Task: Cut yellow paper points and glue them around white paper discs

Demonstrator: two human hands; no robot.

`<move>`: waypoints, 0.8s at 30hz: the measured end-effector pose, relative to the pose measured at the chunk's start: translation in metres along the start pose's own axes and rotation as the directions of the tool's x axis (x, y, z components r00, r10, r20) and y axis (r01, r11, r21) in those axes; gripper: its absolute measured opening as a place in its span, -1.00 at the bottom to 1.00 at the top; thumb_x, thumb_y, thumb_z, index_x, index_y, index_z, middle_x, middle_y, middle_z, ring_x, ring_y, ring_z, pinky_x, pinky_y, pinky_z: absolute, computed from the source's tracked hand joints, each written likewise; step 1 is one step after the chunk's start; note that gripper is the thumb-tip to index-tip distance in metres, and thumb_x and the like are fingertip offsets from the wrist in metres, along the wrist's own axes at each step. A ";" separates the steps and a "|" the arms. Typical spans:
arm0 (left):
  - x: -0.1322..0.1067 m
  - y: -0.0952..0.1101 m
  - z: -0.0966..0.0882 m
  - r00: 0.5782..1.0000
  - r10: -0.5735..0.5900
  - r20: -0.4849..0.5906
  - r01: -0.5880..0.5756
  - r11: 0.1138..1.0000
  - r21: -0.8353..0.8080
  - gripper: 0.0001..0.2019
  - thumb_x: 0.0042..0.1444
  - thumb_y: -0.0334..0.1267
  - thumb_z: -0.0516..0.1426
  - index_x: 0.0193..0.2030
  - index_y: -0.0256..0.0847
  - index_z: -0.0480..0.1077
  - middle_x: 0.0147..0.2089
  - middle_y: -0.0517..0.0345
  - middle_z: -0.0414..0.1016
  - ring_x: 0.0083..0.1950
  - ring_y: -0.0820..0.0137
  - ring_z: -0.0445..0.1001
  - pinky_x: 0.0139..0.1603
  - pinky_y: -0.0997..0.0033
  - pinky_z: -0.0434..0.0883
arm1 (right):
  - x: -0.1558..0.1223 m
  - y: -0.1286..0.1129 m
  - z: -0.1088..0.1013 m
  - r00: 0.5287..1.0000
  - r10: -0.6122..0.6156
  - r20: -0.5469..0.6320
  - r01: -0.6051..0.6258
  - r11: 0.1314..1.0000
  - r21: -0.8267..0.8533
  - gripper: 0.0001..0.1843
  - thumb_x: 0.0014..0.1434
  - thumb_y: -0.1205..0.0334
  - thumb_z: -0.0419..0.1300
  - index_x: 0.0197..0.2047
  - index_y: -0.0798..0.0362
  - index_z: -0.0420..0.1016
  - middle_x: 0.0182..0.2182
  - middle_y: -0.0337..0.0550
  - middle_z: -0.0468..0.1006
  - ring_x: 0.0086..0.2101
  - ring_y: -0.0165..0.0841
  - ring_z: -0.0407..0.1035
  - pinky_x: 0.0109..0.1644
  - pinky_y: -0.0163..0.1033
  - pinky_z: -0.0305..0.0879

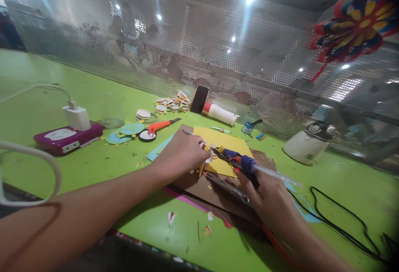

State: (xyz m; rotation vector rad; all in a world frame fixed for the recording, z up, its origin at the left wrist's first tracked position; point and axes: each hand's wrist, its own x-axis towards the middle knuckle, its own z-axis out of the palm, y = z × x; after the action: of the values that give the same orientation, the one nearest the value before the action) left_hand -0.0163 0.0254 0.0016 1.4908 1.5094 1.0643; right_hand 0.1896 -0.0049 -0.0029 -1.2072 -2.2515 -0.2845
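glue gun (235, 157) is clamped in the right hand's (271, 193) fingers on my feed, long axis running crosswise past them, nozzle leftward, just beside the white paper piece (210, 156) pinched in the nearer left hand's (183, 152) fingertips.

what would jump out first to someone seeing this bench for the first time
Probably the big red, blue and yellow flower at the upper right, vivid against the grey surroundings. Next, the eye would likely go to the centre, where the right hand grips a blue glue gun over yellow paper. The bright green table also stands out, with a purple box at the left.
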 end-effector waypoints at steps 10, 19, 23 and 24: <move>0.001 -0.001 0.004 0.999 -0.036 0.018 0.036 0.999 0.013 -0.87 -0.13 -0.42 0.11 -0.38 -0.27 0.42 -0.49 0.09 0.49 -0.53 0.38 0.41 -0.58 0.50 0.23 | -0.005 -0.005 0.007 0.998 -0.056 -0.039 0.056 0.998 -0.022 -0.79 0.30 0.17 0.00 -0.20 0.06 0.40 -0.47 -0.10 0.49 -0.45 -0.24 0.41 -0.42 -0.23 0.26; 0.008 -0.008 0.011 0.997 -0.078 0.007 0.078 0.993 -0.085 -0.88 -0.15 -0.41 0.17 -0.38 -0.28 0.42 -0.55 0.12 0.45 -0.56 0.40 0.42 -0.59 0.53 0.27 | -0.013 -0.008 0.012 0.999 -0.024 0.044 0.021 0.998 0.062 -0.82 0.27 0.24 0.05 -0.06 0.02 0.34 -0.26 -0.05 0.51 -0.28 -0.21 0.43 -0.25 -0.16 0.33; 0.007 -0.007 0.011 0.996 -0.087 -0.025 0.084 0.993 -0.085 -0.89 -0.16 -0.42 0.16 -0.40 -0.25 0.42 -0.59 0.15 0.43 -0.57 0.40 0.41 -0.61 0.54 0.23 | -0.014 -0.010 0.010 0.998 -0.031 0.054 0.027 0.997 0.071 -0.79 0.27 0.23 0.04 -0.04 0.04 0.33 -0.28 -0.05 0.49 -0.30 -0.20 0.41 -0.24 -0.14 0.31; 0.007 -0.006 0.011 0.996 -0.089 -0.033 0.086 0.993 -0.082 -0.89 -0.17 -0.43 0.15 -0.42 -0.25 0.41 -0.59 0.15 0.43 -0.58 0.40 0.40 -0.62 0.54 0.22 | -0.014 -0.010 0.009 0.997 -0.035 0.063 0.030 0.997 0.075 -0.79 0.27 0.23 0.04 -0.04 0.04 0.34 -0.28 -0.05 0.49 -0.30 -0.20 0.40 -0.24 -0.14 0.30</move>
State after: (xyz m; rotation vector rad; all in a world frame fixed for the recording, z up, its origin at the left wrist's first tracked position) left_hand -0.0086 0.0331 -0.0078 1.3449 1.5249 1.0928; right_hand 0.1841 -0.0162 -0.0175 -1.1577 -2.3174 -0.1758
